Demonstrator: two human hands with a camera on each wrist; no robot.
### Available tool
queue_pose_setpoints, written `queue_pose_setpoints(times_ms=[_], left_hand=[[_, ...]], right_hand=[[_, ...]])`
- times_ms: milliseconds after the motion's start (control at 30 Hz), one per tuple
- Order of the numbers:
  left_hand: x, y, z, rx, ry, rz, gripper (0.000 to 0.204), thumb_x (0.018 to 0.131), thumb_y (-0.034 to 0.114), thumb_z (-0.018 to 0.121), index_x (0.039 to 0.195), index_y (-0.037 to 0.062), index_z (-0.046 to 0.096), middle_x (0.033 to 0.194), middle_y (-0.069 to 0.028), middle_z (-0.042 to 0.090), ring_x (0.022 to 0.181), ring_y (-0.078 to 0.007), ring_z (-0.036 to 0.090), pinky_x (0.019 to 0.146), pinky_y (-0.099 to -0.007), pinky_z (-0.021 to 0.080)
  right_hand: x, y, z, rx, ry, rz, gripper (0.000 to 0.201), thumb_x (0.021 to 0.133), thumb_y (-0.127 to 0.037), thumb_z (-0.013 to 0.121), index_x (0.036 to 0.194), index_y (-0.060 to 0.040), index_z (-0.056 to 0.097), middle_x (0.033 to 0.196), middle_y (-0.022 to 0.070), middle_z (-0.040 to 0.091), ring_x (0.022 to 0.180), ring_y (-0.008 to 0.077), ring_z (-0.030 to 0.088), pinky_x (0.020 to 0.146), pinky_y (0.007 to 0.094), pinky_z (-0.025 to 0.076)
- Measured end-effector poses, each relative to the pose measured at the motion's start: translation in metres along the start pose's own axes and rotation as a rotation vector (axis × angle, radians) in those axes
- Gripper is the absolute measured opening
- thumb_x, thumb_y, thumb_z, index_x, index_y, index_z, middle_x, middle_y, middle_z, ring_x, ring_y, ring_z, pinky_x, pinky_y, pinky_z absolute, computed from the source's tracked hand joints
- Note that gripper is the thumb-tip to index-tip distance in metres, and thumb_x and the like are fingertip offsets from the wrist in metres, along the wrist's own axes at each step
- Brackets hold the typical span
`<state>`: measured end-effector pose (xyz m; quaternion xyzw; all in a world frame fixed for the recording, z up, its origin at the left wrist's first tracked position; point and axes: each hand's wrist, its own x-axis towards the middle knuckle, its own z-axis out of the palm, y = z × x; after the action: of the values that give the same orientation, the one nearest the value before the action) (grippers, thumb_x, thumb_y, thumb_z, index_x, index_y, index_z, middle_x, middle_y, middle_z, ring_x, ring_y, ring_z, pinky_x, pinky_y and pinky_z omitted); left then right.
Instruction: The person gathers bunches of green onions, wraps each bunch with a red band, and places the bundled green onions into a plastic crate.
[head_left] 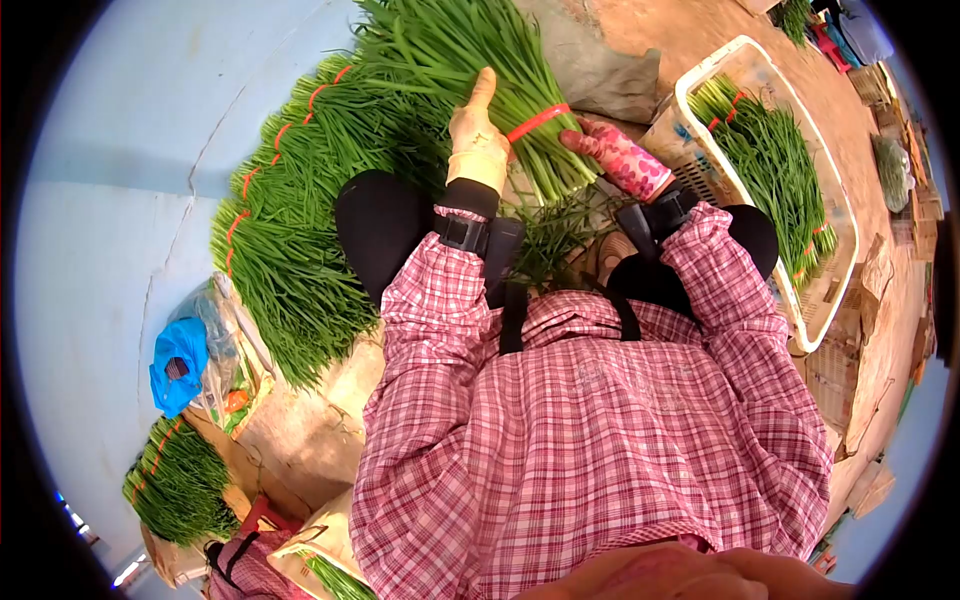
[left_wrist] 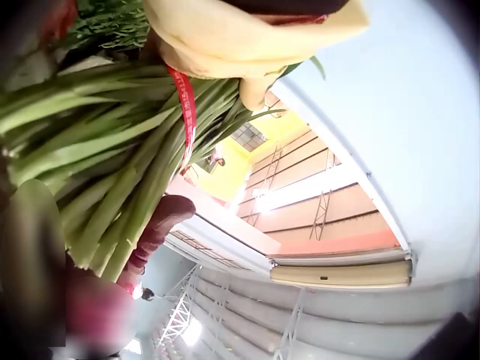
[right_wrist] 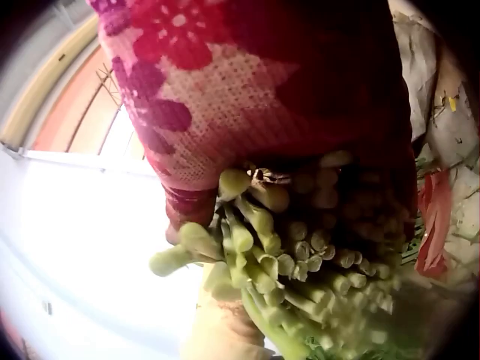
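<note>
A thick bunch of garlic chives (head_left: 470, 50), bound by a red band (head_left: 537, 122), is held up in front of the person's knees. My left hand (head_left: 477, 130), in a pale yellow glove, grips it on the leaf side of the band, thumb stretched along the leaves and fingers mostly hidden. On the stem side, my right hand (head_left: 628, 160), in a pink flowered glove, holds the bunch near its cut ends. The right wrist view shows these stem ends (right_wrist: 300, 270) close up, roughly level, just below the glove (right_wrist: 217, 90). Printed lettering shows on the band (left_wrist: 186, 109) in the left wrist view.
Many banded bunches (head_left: 300, 220) are piled along the blue wall at left. A white plastic crate (head_left: 848, 235) with more bunches stands at right. Loose leaves (head_left: 550, 235) lie between the knees. A blue bag (head_left: 180, 365) and another bunch (head_left: 180, 480) are at lower left.
</note>
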<state>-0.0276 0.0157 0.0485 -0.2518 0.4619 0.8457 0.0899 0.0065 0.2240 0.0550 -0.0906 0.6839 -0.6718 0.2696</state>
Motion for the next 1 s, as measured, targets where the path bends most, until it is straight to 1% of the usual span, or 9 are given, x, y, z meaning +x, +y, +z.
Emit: queue_pose_setpoints(times_ms=[167, 233, 267, 300, 400, 533, 633, 800, 1000], left_hand=[[0.003, 0.003, 0.003, 0.092, -0.115, -0.066, 0.071, 0.076, 0.054, 0.080, 0.118, 0.0029, 0.056, 0.045, 0.0031, 0.029, 0.031, -0.0130, 0.027, 0.032, -0.0288, 0.023], [0.008, 0.000, 0.002, -0.003, -0.087, -0.021, 0.060, 0.077, 0.041, 0.082, 0.118, 0.0057, 0.056, 0.062, 0.0020, 0.045, 0.035, -0.0130, 0.032, 0.033, -0.0296, 0.023], [0.007, 0.000, 0.004, -0.049, -0.069, -0.001, 0.056, 0.078, 0.035, 0.084, 0.118, 0.0072, 0.056, 0.070, 0.0014, 0.053, 0.038, -0.0130, 0.035, 0.033, -0.0300, 0.024], [0.006, 0.000, 0.006, -0.097, -0.036, 0.004, 0.052, 0.078, 0.028, 0.083, 0.118, 0.0079, 0.056, 0.080, 0.0013, 0.057, 0.041, -0.0130, 0.039, 0.034, -0.0299, 0.024], [-0.001, 0.003, 0.015, -0.218, 0.042, 0.038, 0.046, 0.080, 0.014, 0.081, 0.119, 0.0094, 0.057, 0.101, 0.0003, 0.065, 0.049, -0.0129, 0.047, 0.036, -0.0299, 0.027], [0.019, -0.008, 0.010, -0.201, 0.030, 0.166, 0.043, 0.078, 0.022, 0.084, 0.104, 0.0157, 0.051, 0.068, 0.0033, 0.041, 0.041, -0.0143, 0.035, 0.037, -0.0320, 0.025], [0.025, -0.013, 0.007, -0.200, -0.006, 0.304, 0.042, 0.078, 0.021, 0.084, 0.105, 0.0165, 0.053, 0.060, 0.0044, 0.047, 0.034, -0.0138, 0.029, 0.034, -0.0326, 0.021], [0.032, -0.018, 0.004, -0.200, -0.086, 0.394, 0.046, 0.081, 0.012, 0.081, 0.120, 0.0149, 0.058, 0.081, 0.0034, 0.063, 0.037, -0.0135, 0.034, 0.034, -0.0319, 0.024], [0.017, 0.013, -0.003, -0.191, 0.066, 0.192, 0.035, 0.081, 0.031, 0.082, 0.096, 0.0178, 0.052, 0.054, 0.0057, 0.032, 0.033, -0.0117, 0.026, 0.034, -0.0316, 0.019]], right_hand=[[-0.003, -0.027, -0.015, -0.010, 0.013, 0.073, 0.063, 0.094, -0.039, 0.064, 0.135, 0.0071, 0.051, 0.120, 0.0100, 0.064, 0.106, 0.0147, 0.061, 0.093, 0.0279, 0.047], [0.006, -0.024, -0.030, -0.198, 0.094, 0.082, 0.056, 0.095, -0.034, 0.063, 0.134, 0.0061, 0.053, 0.120, 0.0125, 0.065, 0.109, 0.0167, 0.061, 0.095, 0.0273, 0.046], [0.007, -0.023, -0.028, -0.434, 0.269, -0.124, 0.045, 0.097, -0.022, 0.063, 0.132, 0.0060, 0.055, 0.123, 0.0142, 0.065, 0.112, 0.0182, 0.061, 0.094, 0.0270, 0.048], [0.013, -0.027, -0.031, -0.190, 0.405, -0.127, 0.032, 0.096, -0.011, 0.063, 0.125, 0.0013, 0.061, 0.125, 0.0121, 0.065, 0.113, 0.0188, 0.062, 0.089, 0.0272, 0.051], [-0.010, -0.057, -0.022, -0.678, 0.387, -0.555, 0.027, 0.091, -0.014, 0.069, 0.117, -0.0111, 0.069, 0.100, 0.0080, 0.069, 0.097, 0.0201, 0.068, 0.080, 0.0320, 0.057], [-0.003, -0.059, 0.007, -1.597, 0.247, -0.603, 0.026, 0.075, -0.007, 0.068, 0.100, -0.0159, 0.074, 0.091, 0.0098, 0.067, 0.085, 0.0310, 0.065, 0.073, 0.0421, 0.053], [0.001, -0.064, 0.011, -1.762, 0.091, -0.545, 0.024, 0.077, -0.013, 0.067, 0.099, -0.0167, 0.074, 0.089, 0.0106, 0.066, 0.087, 0.0306, 0.065, 0.073, 0.0412, 0.053], [0.010, -0.044, 0.008, -1.735, 0.122, -0.677, 0.013, 0.074, -0.012, 0.067, 0.087, -0.0108, 0.070, 0.091, 0.0091, 0.062, 0.090, 0.0301, 0.060, 0.076, 0.0426, 0.047], [-0.009, -0.047, 0.005, -1.594, 0.096, -0.938, 0.018, 0.077, -0.016, 0.064, 0.095, -0.0108, 0.062, 0.092, 0.0058, 0.060, 0.089, 0.0274, 0.059, 0.076, 0.0405, 0.046]])
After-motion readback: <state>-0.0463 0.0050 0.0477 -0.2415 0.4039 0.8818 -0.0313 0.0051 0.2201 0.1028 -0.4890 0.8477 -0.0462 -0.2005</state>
